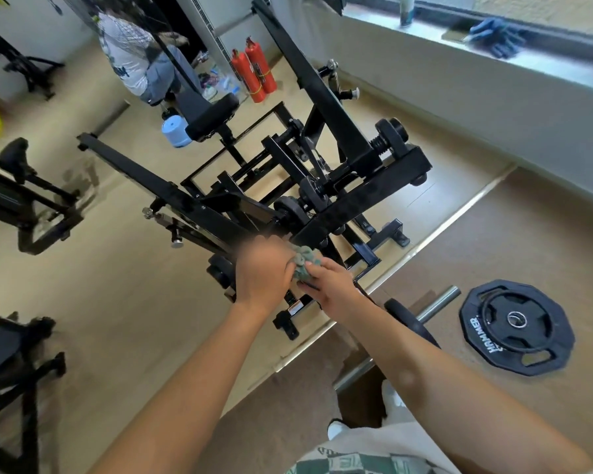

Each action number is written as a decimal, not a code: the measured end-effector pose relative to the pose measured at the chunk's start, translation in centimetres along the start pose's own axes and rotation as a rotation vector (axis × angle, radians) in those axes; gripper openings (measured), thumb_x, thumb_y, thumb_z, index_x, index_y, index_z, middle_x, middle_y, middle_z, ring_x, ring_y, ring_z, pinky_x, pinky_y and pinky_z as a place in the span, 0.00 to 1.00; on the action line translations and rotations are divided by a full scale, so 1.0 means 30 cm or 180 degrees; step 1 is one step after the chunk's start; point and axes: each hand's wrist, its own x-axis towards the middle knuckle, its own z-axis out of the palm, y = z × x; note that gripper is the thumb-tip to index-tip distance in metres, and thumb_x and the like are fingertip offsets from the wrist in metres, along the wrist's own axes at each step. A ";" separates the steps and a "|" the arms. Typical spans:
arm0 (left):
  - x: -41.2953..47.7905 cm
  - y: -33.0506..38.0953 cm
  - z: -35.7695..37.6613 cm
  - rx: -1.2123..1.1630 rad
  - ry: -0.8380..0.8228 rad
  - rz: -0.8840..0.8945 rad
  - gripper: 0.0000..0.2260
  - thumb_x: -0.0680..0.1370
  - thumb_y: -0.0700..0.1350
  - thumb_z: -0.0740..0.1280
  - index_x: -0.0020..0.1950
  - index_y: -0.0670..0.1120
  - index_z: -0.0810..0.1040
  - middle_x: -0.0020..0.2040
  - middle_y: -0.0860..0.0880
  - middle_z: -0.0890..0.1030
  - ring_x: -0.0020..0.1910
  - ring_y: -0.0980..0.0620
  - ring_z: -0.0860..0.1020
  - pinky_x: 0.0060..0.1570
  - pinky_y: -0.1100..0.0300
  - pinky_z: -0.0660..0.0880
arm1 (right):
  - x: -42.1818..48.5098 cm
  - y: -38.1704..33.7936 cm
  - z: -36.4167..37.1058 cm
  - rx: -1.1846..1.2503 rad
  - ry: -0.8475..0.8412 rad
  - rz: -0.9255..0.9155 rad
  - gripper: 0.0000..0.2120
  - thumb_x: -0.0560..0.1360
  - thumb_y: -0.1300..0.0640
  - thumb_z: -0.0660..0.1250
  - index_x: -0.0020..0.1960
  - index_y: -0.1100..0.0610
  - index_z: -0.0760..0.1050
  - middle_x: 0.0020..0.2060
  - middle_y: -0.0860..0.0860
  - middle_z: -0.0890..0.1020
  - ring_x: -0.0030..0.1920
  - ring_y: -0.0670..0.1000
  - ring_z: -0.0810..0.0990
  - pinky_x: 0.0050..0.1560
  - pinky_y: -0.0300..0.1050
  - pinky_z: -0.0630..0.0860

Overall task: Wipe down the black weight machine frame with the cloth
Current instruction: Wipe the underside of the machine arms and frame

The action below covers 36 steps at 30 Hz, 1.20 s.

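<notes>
We have both hands at the near end of the black weight machine frame (356,203), a glossy structure of square steel tubes, bolted joints and round rubber stops. The cloth (305,263) is a small, nubby, grey-green wad, bunched between our hands just below the frame's broad cross beam, where that beam's lower end meets the base rails. Our left hand (260,268) is motion-blurred, but its fingers look curled over the cloth's left side. Our right hand (329,285) pinches the cloth's right edge, fingertips drawn together on the fabric, which bulges up above them. We cannot tell whether the cloth is touching the metal.

Right of the frame, a twelve-sided black rubber weight plate (515,326) lies flat on the brown mat, with a smooth steel bar (438,304) between it and the frame. Beyond the frame's far end stand two red fire extinguishers (254,71), and just beside its padded seat (213,114) sits a pale blue round container (175,131).
</notes>
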 end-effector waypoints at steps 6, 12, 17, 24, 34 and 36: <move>-0.149 -0.018 -0.062 -0.0338 0.0214 -0.0207 0.08 0.78 0.51 0.69 0.49 0.48 0.84 0.48 0.52 0.82 0.47 0.49 0.75 0.44 0.53 0.71 | -0.056 0.067 0.006 -0.0673 -0.0366 -0.0081 0.09 0.80 0.64 0.68 0.60 0.61 0.77 0.56 0.60 0.83 0.57 0.58 0.84 0.62 0.58 0.80; -0.373 -0.031 -0.035 -0.1471 0.0516 -0.1176 0.06 0.73 0.48 0.76 0.42 0.46 0.83 0.44 0.52 0.80 0.44 0.52 0.77 0.44 0.57 0.74 | -0.135 0.125 0.054 -0.1291 -0.0278 -0.0794 0.08 0.76 0.67 0.71 0.55 0.62 0.81 0.48 0.57 0.85 0.47 0.50 0.85 0.47 0.40 0.80; -0.486 -0.079 0.012 -0.2824 0.0377 -0.2154 0.08 0.73 0.42 0.76 0.39 0.51 0.80 0.46 0.52 0.80 0.46 0.54 0.78 0.46 0.56 0.77 | -0.202 0.253 0.109 -0.1905 0.0239 -0.1513 0.07 0.74 0.65 0.74 0.50 0.57 0.83 0.43 0.49 0.85 0.45 0.45 0.84 0.47 0.39 0.80; -0.545 -0.243 0.087 -0.4021 0.0038 -0.2557 0.11 0.74 0.44 0.73 0.35 0.54 0.76 0.37 0.55 0.82 0.40 0.55 0.82 0.43 0.56 0.82 | -0.269 0.428 0.182 -0.2701 0.1057 -0.2210 0.08 0.74 0.57 0.76 0.50 0.47 0.82 0.47 0.45 0.84 0.49 0.47 0.82 0.51 0.46 0.81; -0.403 -0.447 0.130 -0.4788 -0.0297 -0.2047 0.06 0.78 0.47 0.73 0.47 0.46 0.80 0.42 0.51 0.83 0.43 0.56 0.82 0.43 0.62 0.80 | -0.263 0.515 0.410 -0.3498 0.1933 -0.3273 0.29 0.73 0.66 0.75 0.72 0.60 0.72 0.70 0.54 0.72 0.72 0.53 0.70 0.72 0.53 0.70; -0.370 -0.456 0.126 -0.5039 -0.0355 -0.1768 0.05 0.79 0.45 0.73 0.52 0.45 0.80 0.46 0.52 0.83 0.45 0.60 0.81 0.44 0.68 0.78 | -0.254 0.500 0.436 -0.3652 0.1996 -0.3151 0.30 0.74 0.65 0.74 0.74 0.59 0.70 0.72 0.53 0.71 0.73 0.51 0.68 0.75 0.47 0.66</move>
